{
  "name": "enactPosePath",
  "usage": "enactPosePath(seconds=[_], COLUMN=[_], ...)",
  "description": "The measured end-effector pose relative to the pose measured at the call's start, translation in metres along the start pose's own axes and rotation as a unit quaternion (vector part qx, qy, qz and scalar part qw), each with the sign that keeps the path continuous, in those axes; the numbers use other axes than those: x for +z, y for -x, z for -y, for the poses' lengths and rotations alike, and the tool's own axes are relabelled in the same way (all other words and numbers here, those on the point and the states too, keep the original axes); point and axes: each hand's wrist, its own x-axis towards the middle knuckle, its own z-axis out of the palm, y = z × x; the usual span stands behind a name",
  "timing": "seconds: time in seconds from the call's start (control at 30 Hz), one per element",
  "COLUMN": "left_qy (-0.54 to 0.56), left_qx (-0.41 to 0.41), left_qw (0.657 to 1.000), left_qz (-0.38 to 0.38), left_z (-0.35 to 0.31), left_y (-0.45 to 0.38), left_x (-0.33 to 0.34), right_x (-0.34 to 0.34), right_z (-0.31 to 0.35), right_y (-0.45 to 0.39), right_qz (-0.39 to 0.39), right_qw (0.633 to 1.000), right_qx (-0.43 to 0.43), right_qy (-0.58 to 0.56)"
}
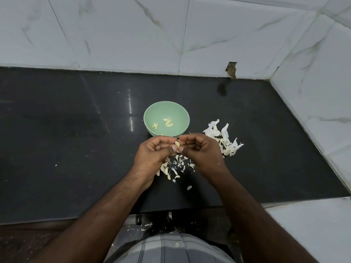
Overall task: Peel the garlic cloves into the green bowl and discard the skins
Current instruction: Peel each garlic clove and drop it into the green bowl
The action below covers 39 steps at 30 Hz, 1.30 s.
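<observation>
We have a few peeled cloves (168, 122) in the green bowl (182, 112), both hands' fingers (173, 148) pinching another clove (177, 143) just before it, skins (224, 137) still undiscarded beside it.

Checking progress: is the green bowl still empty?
Not empty: the green bowl sits upright with a few peeled cloves inside.

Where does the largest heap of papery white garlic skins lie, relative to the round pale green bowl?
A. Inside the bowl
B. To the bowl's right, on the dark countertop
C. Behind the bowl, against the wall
B: the largest heap of papery white garlic skins lies on the dark countertop, right of the round pale green bowl.
</observation>
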Motion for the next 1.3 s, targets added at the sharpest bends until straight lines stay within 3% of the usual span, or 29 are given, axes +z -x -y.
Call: enactPosePath(seconds=[0.77,1.3], left_qy=[0.043,-0.023], left_qx=[-0.051,0.008], left_qw=[0.998,1.0], left_qz=[0.015,-0.006], left_z=[-0.007,0.003], left_y=[-0.003,-0.008], left_x=[-0.003,-0.002], right_x=[0.003,0.011], right_z=[-0.007,-0.006], right_y=[-0.007,-0.006], right_qz=[-0.027,-0.039], right_qw=[0.996,0.998], right_qx=[-0.029,0.022], right_qy=[0.075,-0.034])
